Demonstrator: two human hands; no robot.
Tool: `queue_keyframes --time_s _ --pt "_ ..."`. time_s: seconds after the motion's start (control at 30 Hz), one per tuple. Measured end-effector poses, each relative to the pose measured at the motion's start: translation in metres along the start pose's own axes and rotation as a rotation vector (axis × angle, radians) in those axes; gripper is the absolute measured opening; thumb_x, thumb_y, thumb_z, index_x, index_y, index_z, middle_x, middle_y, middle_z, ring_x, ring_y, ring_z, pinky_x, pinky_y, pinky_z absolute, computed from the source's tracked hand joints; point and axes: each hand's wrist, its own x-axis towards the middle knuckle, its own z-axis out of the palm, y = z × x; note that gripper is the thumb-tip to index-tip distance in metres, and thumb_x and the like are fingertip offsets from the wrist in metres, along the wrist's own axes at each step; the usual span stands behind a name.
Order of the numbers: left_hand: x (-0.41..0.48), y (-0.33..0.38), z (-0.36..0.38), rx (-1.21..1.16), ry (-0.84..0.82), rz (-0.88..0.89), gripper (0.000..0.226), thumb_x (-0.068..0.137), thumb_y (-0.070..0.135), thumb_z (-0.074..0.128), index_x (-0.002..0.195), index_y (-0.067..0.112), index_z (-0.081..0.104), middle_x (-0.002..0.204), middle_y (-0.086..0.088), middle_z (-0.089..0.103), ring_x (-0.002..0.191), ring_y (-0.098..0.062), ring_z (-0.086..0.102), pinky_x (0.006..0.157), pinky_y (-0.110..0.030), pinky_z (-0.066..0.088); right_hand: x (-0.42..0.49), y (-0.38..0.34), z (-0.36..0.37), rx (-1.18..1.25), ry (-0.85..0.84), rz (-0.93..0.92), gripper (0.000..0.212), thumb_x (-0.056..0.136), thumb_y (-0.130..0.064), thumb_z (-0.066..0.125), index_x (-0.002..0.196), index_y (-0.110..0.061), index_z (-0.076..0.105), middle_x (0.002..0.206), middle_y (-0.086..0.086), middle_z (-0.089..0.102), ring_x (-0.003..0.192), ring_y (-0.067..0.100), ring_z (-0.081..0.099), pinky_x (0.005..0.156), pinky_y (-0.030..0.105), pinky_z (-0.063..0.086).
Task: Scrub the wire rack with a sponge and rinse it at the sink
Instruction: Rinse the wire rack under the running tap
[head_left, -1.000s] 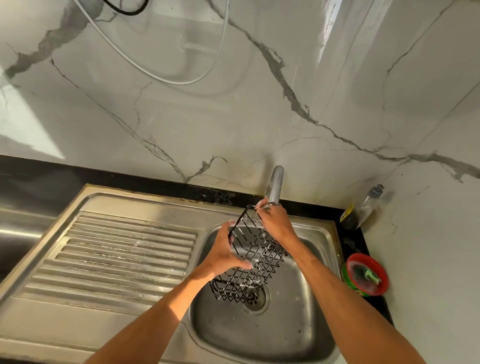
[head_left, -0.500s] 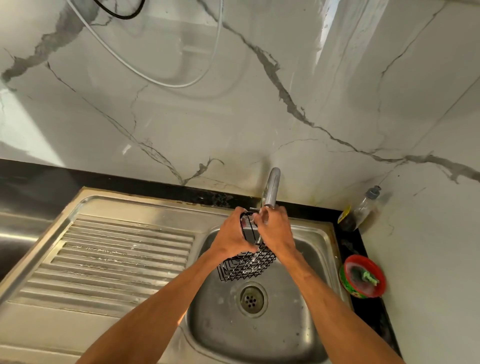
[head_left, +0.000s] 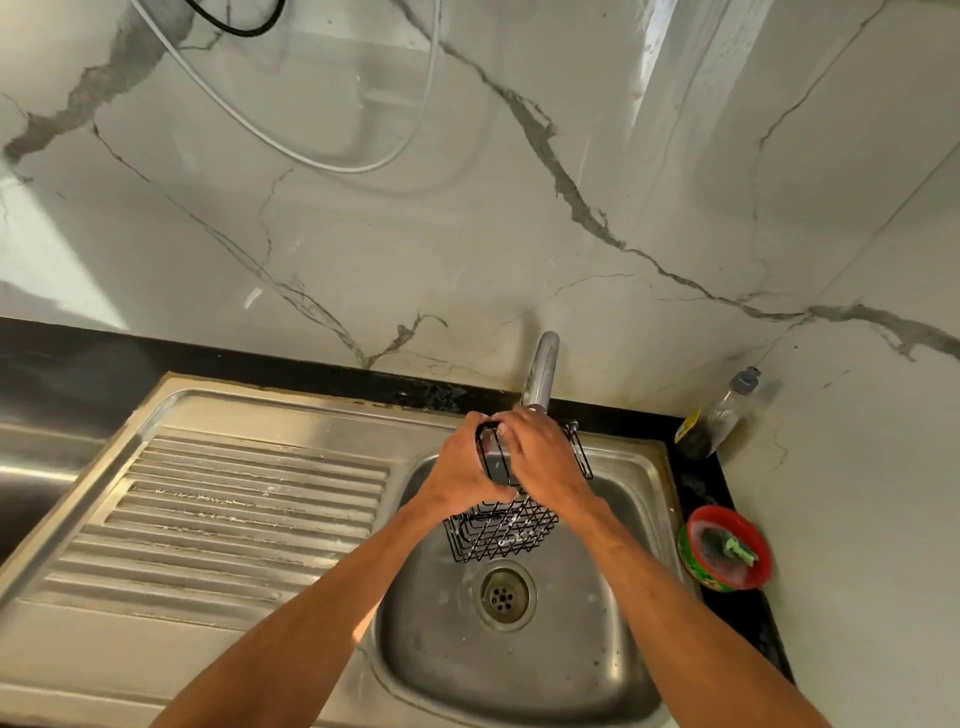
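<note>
Since a second ago the wire rack (head_left: 506, 530) has come up off the drain (head_left: 503, 595), which now lies uncovered below it, and both hands have closed in over its top.

Nearest me, my forearms reach in over the front edge of the sink (head_left: 524, 680). The rack hangs in the air above the basin, just beyond the drain and right under the faucet (head_left: 543, 371), with white flecks on its mesh. My left hand (head_left: 462, 478) grips its left side, fingers curled round the black rim. My right hand (head_left: 543, 462) lies across the top, fingers bent over the far rim; I cannot tell whether anything sits under the palm. I cannot tell if water is running.

Left of the basin is the ribbed drainboard (head_left: 234, 509). At the right edge of the sink, on the black tabletop (head_left: 78, 364), stands a red tub (head_left: 696, 522) with a green scrubber (head_left: 738, 551) in it. Farther back in the right corner a clear bottle (head_left: 719, 415) leans on the marble wall (head_left: 467, 249), where a white cable (head_left: 311, 158) loops.
</note>
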Motion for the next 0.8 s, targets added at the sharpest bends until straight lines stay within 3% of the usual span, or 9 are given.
queue_keyframes --time_s 0.1,0.23,0.33,0.47,0.53,0.6,0.73,0.8 --pt "-0.005 -0.005 -0.007 -0.016 0.007 -0.032 0.092 0.05 0.03 0.098 0.126 0.022 0.047 0.103 0.011 0.059 0.094 -0.006 0.058 0.08 -0.018 0.046 0.012 0.023 -0.019 0.057 -0.052 0.18 0.033 0.106 -0.035 0.04 0.089 -0.018 0.063 0.073 -0.006 0.058 0.068 0.011 0.057 0.078 0.039 0.054" --pt "-0.009 -0.013 -0.018 0.006 -0.01 -0.059 0.094 0.053 0.028 0.098 0.131 0.024 0.045 0.105 0.014 0.057 0.1 -0.002 0.057 0.091 -0.024 0.05 0.023 0.02 -0.032 0.08 -0.192 0.213 0.042 0.106 -0.039 0.041 0.078 -0.017 0.062 0.059 -0.009 0.054 0.05 0.006 0.052 0.054 0.021 0.04" --pt "-0.008 -0.011 -0.029 0.011 -0.1 -0.093 0.097 0.059 0.018 0.097 0.136 0.021 0.038 0.109 0.013 0.054 0.106 -0.005 0.055 0.089 -0.016 0.043 0.034 0.019 -0.028 0.155 -0.218 0.272 0.045 0.103 -0.044 0.046 0.084 -0.01 0.067 0.067 -0.004 0.063 0.056 0.006 0.057 0.053 0.021 0.04" --pt "0.0 0.003 -0.046 0.0 -0.268 -0.172 0.101 0.065 0.033 0.095 0.145 0.018 0.035 0.128 0.009 0.047 0.12 -0.008 0.044 0.101 -0.027 0.036 0.039 0.015 -0.021 0.16 -0.255 0.295 0.037 0.101 -0.049 0.047 0.084 -0.023 0.066 0.068 -0.011 0.065 0.064 0.006 0.062 0.059 0.024 0.045" --pt "0.007 0.009 -0.047 0.074 -0.247 -0.143 0.076 0.077 0.048 0.084 0.137 0.016 0.048 0.119 0.01 0.049 0.112 -0.01 0.048 0.092 -0.026 0.04 0.038 0.01 -0.021 0.13 -0.263 0.262 0.033 0.103 -0.046 0.046 0.092 -0.026 0.069 0.067 -0.014 0.062 0.062 0.003 0.059 0.057 0.023 0.042" --pt "0.014 0.015 -0.044 0.125 -0.242 -0.075 0.041 0.093 0.052 0.065 0.112 0.017 0.06 0.1 0.007 0.061 0.092 -0.015 0.059 0.075 -0.025 0.044 0.036 0.009 -0.02 0.084 -0.282 0.232 0.031 0.104 -0.041 0.045 0.096 -0.025 0.07 0.068 -0.012 0.06 0.059 0.001 0.055 0.054 0.021 0.038" --pt "0.025 0.016 -0.033 0.104 -0.205 -0.061 0.036 0.105 0.031 0.051 0.09 0.002 0.066 0.073 -0.004 0.058 0.065 -0.017 0.052 0.068 -0.033 0.04 0.027 0.015 -0.036 0.196 -0.328 0.21 0.029 0.102 -0.031 0.054 0.076 -0.021 0.06 0.062 -0.006 0.055 0.051 0.002 0.053 0.053 0.018 0.039" --pt "0.025 0.014 -0.031 0.074 -0.168 -0.071 0.034 0.105 0.024 0.053 0.085 -0.001 0.065 0.069 -0.003 0.056 0.061 -0.014 0.048 0.069 -0.033 0.04 0.02 0.024 -0.051 0.375 -0.321 0.258 0.019 0.098 -0.023 0.061 0.081 -0.015 0.064 0.067 -0.004 0.061 0.054 -0.004 0.056 0.061 0.015 0.044"
